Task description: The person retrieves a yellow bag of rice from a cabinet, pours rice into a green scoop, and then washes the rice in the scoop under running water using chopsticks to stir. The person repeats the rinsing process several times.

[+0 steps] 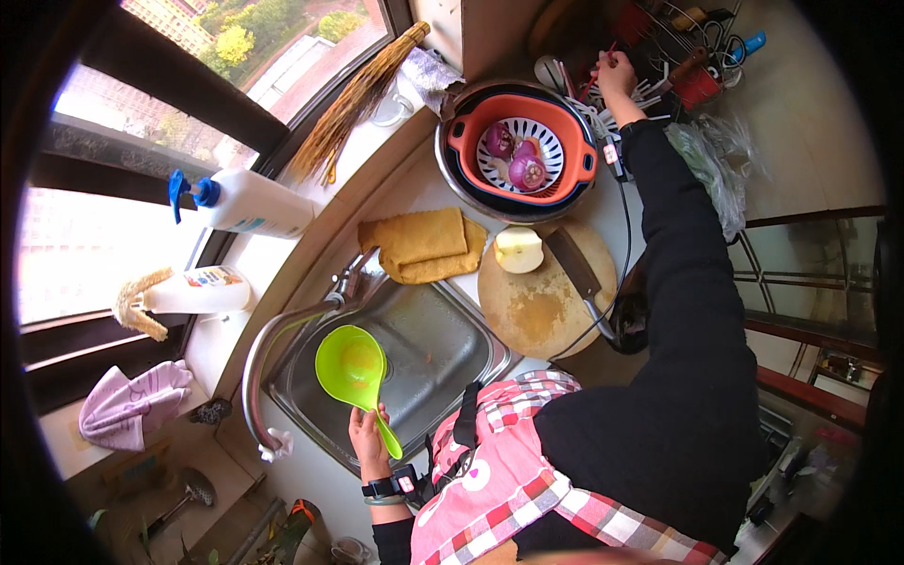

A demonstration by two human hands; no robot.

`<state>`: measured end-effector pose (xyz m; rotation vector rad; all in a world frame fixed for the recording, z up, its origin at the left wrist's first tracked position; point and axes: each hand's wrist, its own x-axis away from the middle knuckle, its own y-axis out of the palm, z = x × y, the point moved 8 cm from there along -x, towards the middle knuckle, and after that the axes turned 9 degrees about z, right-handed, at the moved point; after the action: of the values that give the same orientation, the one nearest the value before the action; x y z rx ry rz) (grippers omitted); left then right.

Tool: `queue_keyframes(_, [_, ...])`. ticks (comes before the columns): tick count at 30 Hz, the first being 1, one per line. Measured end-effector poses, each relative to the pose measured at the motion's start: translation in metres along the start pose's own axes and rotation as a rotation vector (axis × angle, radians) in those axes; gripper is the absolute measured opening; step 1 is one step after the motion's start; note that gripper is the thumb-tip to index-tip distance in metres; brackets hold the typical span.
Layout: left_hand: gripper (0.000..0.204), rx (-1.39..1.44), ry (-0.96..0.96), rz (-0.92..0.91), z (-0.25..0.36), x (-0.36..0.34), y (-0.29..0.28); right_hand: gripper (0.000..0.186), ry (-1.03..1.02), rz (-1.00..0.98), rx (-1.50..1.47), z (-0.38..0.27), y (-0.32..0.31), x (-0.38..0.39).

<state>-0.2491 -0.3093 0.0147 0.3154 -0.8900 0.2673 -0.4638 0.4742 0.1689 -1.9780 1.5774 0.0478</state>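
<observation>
My left hand (367, 433) grips the handle of a lime-green dipper (350, 363), held over the steel sink (478, 344). My right hand (614, 73) reaches to the back right, closed on a thin red item among utensils and white cords (591, 115). An orange colander (457, 146) with a white slotted insert and red onions (527, 171) sits in a dark bowl. A round board (527, 311) holds a cut apple (518, 247) and a cleaver (572, 264), with folded yellow cloths (419, 240) beside it.
A curved tap (259, 363) stands at the sink's left. The sill holds a pump bottle (254, 202), a white bottle (202, 290), a straw brush (348, 113) and a pink cloth (132, 405). Utensil holders (697, 85) and a plastic bag (716, 165) are at right.
</observation>
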Motion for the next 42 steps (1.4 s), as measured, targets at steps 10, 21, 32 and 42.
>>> queue_keyframes(10, [0.037,0.002,-0.043,0.054,0.011,-0.017,0.018,0.018,0.404,-0.31,0.157,0.07,0.061,-0.015])
queue_keyframes(21, [0.036,-0.013,-0.024,-0.013,0.003,-0.019,0.012,0.032,-0.389,-0.031,0.397,-0.058,0.004,-0.045])
queue_keyframes(32, [0.041,-0.084,0.078,-0.126,-0.014,0.002,-0.013,0.022,-0.01,-0.951,-0.465,-0.235,-0.03,0.197])
queue_keyframes(42, [0.047,-0.033,0.167,-0.207,-0.011,0.005,-0.058,0.065,0.198,-1.646,-0.3,-0.208,-0.098,0.611])
